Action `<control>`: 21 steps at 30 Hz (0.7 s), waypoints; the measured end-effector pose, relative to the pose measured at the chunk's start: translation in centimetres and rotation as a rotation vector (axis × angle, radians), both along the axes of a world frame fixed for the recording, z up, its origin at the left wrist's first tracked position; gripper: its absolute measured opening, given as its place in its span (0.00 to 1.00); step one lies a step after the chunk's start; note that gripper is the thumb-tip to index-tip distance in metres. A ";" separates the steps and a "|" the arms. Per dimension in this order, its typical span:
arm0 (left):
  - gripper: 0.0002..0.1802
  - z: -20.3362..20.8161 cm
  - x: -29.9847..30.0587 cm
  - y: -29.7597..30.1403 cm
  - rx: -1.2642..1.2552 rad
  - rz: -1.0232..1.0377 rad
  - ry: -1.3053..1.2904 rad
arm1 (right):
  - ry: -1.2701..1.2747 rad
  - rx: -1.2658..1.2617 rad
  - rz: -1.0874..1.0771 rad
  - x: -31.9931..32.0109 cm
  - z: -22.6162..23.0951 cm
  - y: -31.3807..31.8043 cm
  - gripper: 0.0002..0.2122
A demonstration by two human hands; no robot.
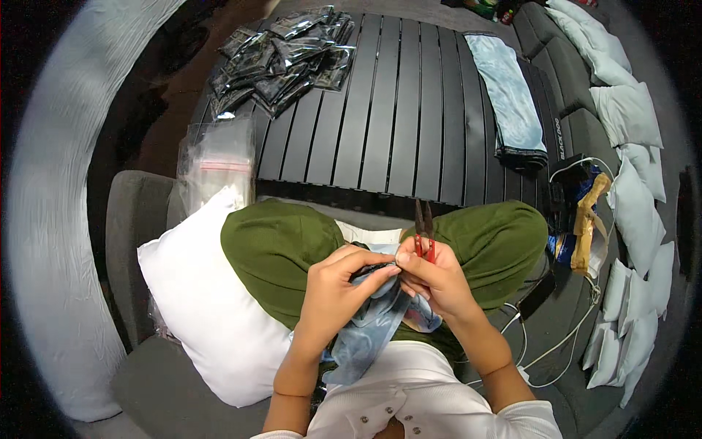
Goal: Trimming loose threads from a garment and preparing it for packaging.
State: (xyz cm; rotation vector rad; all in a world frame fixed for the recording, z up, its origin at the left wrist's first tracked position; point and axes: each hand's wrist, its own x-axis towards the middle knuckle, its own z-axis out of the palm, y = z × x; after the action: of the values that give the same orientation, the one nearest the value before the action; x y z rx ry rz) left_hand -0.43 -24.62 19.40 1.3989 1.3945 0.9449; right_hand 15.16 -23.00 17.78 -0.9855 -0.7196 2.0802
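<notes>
A light-blue marbled cloth (371, 325) with a dark edge lies bunched over my lap. My left hand (333, 287) is closed, pinching the cloth's dark edge between thumb and forefinger. Meeting it there, my right hand (440, 282) pinches the edge too, fingertips almost touching the left's. Small scissors with red handles (427, 250) are also tucked in the right hand, their dark blades pointing up, away from the cloth. Whether a thread lies between the fingertips is too small to tell.
A black slatted table (380, 110) stands ahead, bearing a heap of black plastic-wrapped packets (281, 62) and a folded light-blue cloth (508, 91). Clear plastic bags (219, 164) lie at its near left corner. A white pillow (216, 300) is left of me; white cables (563, 358) trail at right.
</notes>
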 end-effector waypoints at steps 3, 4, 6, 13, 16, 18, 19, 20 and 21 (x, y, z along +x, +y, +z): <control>0.06 0.2 -0.4 0.0 0.049 -0.115 0.035 | -0.056 0.017 -0.035 0.1 0.5 -0.2 0.07; 0.06 0.2 -0.5 0.0 0.048 -0.115 0.034 | -0.029 0.019 -0.002 0.4 0.5 -0.3 0.07; 0.06 0.3 -0.7 0.1 0.032 -0.136 -0.072 | -0.005 0.023 0.030 0.7 0.7 -0.2 0.07; 0.07 0.3 -1.2 -0.3 -0.004 -0.106 -0.154 | -0.320 0.393 -0.143 2.3 1.8 0.1 0.24; 0.07 0.3 -1.4 -0.3 0.030 -0.133 -0.179 | -0.541 0.540 0.131 3.9 2.6 0.0 0.29; 0.06 0.4 -1.4 -0.3 0.047 -0.127 -0.191 | -0.563 0.581 0.137 3.7 2.1 -0.1 0.29; 0.06 0.5 -1.4 -0.3 0.046 -0.126 -0.190 | -0.584 0.623 0.143 3.7 1.9 -0.1 0.29; 0.07 0.5 -1.3 -0.2 0.063 -0.123 -0.190 | -0.587 0.622 0.143 3.8 2.0 -0.1 0.29; 0.07 0.4 -1.3 -0.2 0.081 -0.121 -0.190 | -0.557 0.656 0.171 4.0 2.0 0.0 0.23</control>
State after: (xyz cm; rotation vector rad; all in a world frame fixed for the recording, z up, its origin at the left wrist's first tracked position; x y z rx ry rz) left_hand -1.70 -24.79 19.84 1.3974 1.1302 1.0353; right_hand 19.20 -23.00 19.83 -1.1300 -1.6866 1.5046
